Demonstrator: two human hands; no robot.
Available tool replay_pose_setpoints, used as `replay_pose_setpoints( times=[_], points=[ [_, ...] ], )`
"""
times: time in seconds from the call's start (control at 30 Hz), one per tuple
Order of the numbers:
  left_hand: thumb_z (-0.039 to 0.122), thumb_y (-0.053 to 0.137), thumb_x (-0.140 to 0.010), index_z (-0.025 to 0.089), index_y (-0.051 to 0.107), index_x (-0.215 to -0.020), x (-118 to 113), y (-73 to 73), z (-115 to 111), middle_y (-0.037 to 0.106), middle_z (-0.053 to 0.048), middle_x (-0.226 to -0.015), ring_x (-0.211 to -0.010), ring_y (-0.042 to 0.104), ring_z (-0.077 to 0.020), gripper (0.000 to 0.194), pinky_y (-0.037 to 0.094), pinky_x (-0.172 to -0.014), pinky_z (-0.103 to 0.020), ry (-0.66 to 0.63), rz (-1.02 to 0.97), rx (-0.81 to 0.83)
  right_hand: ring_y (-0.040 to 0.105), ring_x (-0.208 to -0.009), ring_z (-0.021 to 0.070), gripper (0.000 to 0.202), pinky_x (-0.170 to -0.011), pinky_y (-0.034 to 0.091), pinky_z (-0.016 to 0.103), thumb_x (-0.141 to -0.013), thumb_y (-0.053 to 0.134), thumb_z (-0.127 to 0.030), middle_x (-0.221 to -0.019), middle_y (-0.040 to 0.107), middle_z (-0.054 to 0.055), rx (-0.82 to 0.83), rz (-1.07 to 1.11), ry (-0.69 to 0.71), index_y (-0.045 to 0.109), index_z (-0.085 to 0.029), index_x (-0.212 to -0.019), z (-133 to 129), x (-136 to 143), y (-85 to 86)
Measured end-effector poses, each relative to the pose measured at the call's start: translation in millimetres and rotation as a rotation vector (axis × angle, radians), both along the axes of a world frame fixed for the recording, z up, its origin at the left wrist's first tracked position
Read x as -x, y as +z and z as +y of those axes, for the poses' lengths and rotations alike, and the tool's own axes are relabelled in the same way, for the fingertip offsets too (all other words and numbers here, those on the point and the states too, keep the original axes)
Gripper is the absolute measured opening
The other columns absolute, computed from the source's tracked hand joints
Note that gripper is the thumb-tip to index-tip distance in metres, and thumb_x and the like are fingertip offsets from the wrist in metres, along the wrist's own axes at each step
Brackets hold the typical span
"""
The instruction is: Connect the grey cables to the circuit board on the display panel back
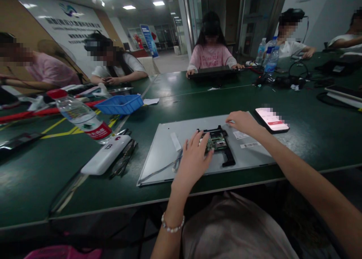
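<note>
A flat silver display panel [161,153] lies on the green table in front of me. On it rests a black plastic bracket [228,157] with a green circuit board [217,143] in it. My left hand [195,157] lies over the left part of the bracket and board, fingers stretched and apart, hiding some of them. Close to the panel's far edge, right of the bracket, is my right hand [243,122]. Its fingers are bent together, and anything between the fingertips is too small to make out. Grey cables [162,171] run across the panel's left side.
Right of the panel lies a lit phone [271,119]. To the left are a white power bank [107,155], a water bottle [85,117], a dark bundle [123,159] and a blue tray [121,104]. Several people sit around the table; one across handles a black panel [213,73].
</note>
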State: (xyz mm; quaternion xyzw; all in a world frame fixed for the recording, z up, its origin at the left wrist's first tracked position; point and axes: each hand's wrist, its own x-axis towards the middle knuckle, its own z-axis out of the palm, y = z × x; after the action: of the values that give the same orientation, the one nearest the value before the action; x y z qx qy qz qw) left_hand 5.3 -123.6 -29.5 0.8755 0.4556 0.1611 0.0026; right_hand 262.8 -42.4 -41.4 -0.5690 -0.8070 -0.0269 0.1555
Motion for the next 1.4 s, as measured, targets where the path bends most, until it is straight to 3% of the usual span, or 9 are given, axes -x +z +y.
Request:
replay_pose_setpoints(
  times=[0.17, 0.27, 0.37, 0.47, 0.6, 0.77, 1.07, 1.4],
  points=[
    [0.041, 0.043, -0.091, 0.018, 0.034, -0.142, 28, 65.1, 64, 0.037, -0.011, -0.148, -0.137, 0.032, -0.0247, 0.056, 0.026, -0.112, -0.043, -0.133, 0.097, 0.099, 0.066, -0.087, 0.0229, 0.019, -0.073, 0.05, 0.034, -0.083, 0.056, -0.016, -0.093, 0.073, 0.007, 0.061, 0.01, 0.02, 0.074, -0.02, -0.089, 2, 4, -4.4],
    [0.045, 0.049, -0.086, 0.016, 0.038, -0.14, 33, 78.3, 101, 0.042, -0.011, -0.145, -0.134, 0.039, -0.0229, 0.062, 0.028, -0.111, -0.036, -0.208, 0.171, 0.286, 0.066, -0.088, 0.0229, 0.02, -0.077, 0.05, 0.035, -0.084, 0.056, -0.018, -0.091, 0.074, 0.007, 0.06, 0.041, 0.034, 0.075, -0.021, -0.091, 2, 3, -5.3],
    [0.047, 0.06, -0.078, 0.02, 0.039, -0.139, 33, 68.9, 120, 0.041, -0.009, -0.146, -0.134, 0.039, -0.0214, 0.07, 0.03, -0.109, -0.033, -0.338, 0.167, 0.403, 0.066, -0.09, 0.0231, 0.021, -0.08, 0.05, 0.036, -0.085, 0.055, -0.018, -0.092, 0.074, 0.007, 0.052, 0.057, 0.049, 0.075, -0.021, -0.09, 2, 1, -7.0],
    [0.048, 0.07, -0.068, 0.023, 0.04, -0.138, 37, 54.6, 121, 0.039, -0.008, -0.148, -0.135, 0.037, -0.0218, 0.081, 0.031, -0.108, -0.031, -0.429, 0.144, 0.477, 0.066, -0.09, 0.0234, 0.021, -0.081, 0.05, 0.037, -0.084, 0.056, -0.018, -0.094, 0.074, 0.007, 0.052, 0.05, 0.049, 0.076, -0.021, -0.089, 2, 0, -8.4],
    [0.05, 0.072, -0.065, 0.024, 0.032, -0.143, 39, 46.3, 112, 0.035, -0.011, -0.149, -0.135, 0.037, -0.0249, 0.092, 0.03, -0.109, -0.035, -0.443, 0.15, 0.539, 0.067, -0.09, 0.0233, 0.021, -0.081, 0.051, 0.036, -0.085, 0.055, -0.019, -0.094, 0.074, 0.007, 0.035, 0.077, 0.012, 0.076, -0.021, -0.09, 2, 1, -7.7],
    [0.047, 0.073, -0.06, 0.027, 0.026, -0.146, 31, 39.9, 107, 0.041, -0.009, -0.143, -0.129, 0.044, -0.0263, 0.099, 0.034, -0.105, -0.036, -0.412, 0.162, 0.563, 0.066, -0.092, 0.0222, 0.024, -0.083, 0.05, 0.035, -0.088, 0.053, -0.022, -0.101, 0.073, 0.006, -0.025, 0.152, -0.014, 0.073, -0.021, -0.1, 3, 13, -4.9],
    [0.056, 0.072, -0.058, 0.021, 0.012, -0.15, 29, 24.9, 112, 0.029, -0.015, -0.151, -0.135, 0.035, -0.0303, 0.115, 0.032, -0.107, -0.04, -0.376, 0.178, 0.531, 0.064, -0.099, 0.0225, 0.024, -0.086, 0.046, 0.031, -0.087, 0.055, -0.022, -0.104, 0.072, 0.006, 0.031, 0.136, 0.115, 0.073, -0.022, -0.103, 16, 62, -0.8],
    [0.055, 0.073, -0.056, 0.018, 0.015, -0.148, 29, 22.1, 114, 0.028, -0.016, -0.151, -0.138, 0.03, -0.0304, 0.115, 0.03, -0.109, -0.039, -0.378, 0.173, 0.525, 0.063, -0.089, 0.0212, 0.023, -0.076, 0.043, 0.029, -0.09, 0.049, -0.019, -0.093, 0.072, 0.008, 0.04, 0.083, 0.129, 0.072, -0.019, -0.095, 16, 89, -6.4]
  ],
)
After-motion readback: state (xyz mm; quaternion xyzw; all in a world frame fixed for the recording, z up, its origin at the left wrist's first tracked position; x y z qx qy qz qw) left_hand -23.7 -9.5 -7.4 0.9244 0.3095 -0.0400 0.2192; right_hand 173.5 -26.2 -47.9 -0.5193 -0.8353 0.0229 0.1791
